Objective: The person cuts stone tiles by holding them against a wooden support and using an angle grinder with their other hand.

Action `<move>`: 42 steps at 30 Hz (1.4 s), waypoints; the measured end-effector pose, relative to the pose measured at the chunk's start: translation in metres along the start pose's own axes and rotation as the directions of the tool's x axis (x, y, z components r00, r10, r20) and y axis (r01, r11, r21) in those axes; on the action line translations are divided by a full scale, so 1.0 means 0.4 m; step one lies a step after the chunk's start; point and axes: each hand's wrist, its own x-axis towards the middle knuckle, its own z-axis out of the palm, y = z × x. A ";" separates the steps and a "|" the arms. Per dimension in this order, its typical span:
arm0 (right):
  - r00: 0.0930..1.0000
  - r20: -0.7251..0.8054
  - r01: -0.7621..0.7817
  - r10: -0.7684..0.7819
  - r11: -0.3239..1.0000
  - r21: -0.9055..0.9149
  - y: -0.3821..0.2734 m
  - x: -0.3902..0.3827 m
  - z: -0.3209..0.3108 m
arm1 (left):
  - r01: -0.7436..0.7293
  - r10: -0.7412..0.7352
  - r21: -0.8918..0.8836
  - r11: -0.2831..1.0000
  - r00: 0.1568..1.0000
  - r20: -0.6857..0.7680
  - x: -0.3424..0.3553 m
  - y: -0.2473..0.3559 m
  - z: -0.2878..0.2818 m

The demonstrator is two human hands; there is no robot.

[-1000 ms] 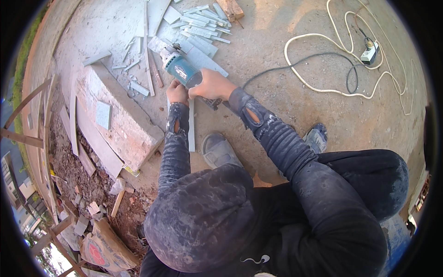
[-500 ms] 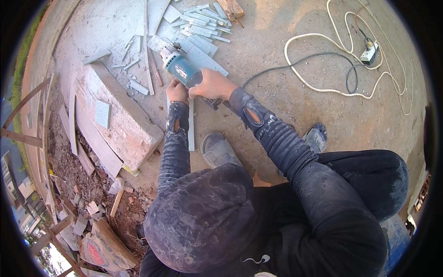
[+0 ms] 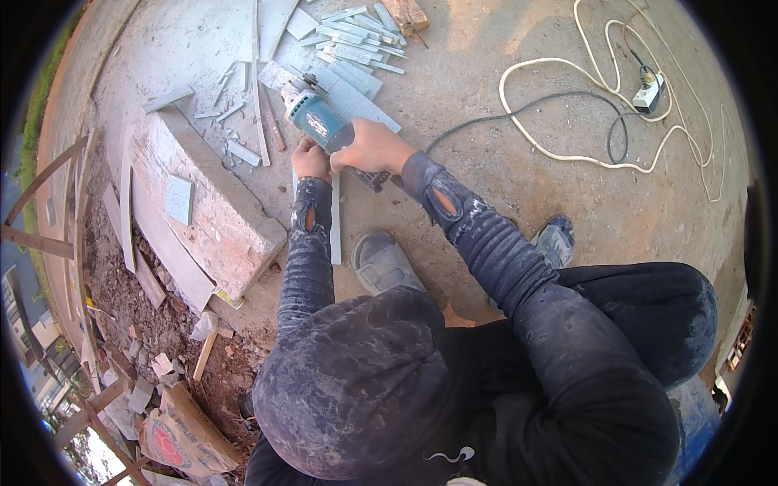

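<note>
A teal angle grinder points away from me to the upper left, its disc end over a pale tile piece. My right hand is wrapped round the dark rear of its body. Close against the grinder's left side, my left hand has its fingers curled; what they close on is hidden under the tool. A pale tile strip lies on the ground by my left wrist, partly covered by the forearm. A wider grey tile lies just beyond the grinder.
Several cut tile strips are heaped at the far side. A concrete block with a small tile on it stands to the left. A dark cord runs right toward a white power strip. A paper sack lies at lower left.
</note>
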 end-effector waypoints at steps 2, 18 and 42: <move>1.000 0.010 -0.007 0.007 1.000 0.005 -0.004 -0.001 -0.002 | -0.003 0.003 -0.012 1.000 1.000 0.003 0.004 -0.004 -0.004; 0.999 0.053 -0.005 0.003 0.999 0.050 -0.001 0.026 -0.004 | -0.005 0.009 -0.081 0.997 0.999 0.041 0.025 -0.023 -0.022; 0.997 0.072 -0.027 0.026 1.000 0.012 -0.034 0.059 -0.016 | 0.072 -0.068 -0.078 0.994 0.996 0.049 -0.008 0.012 -0.014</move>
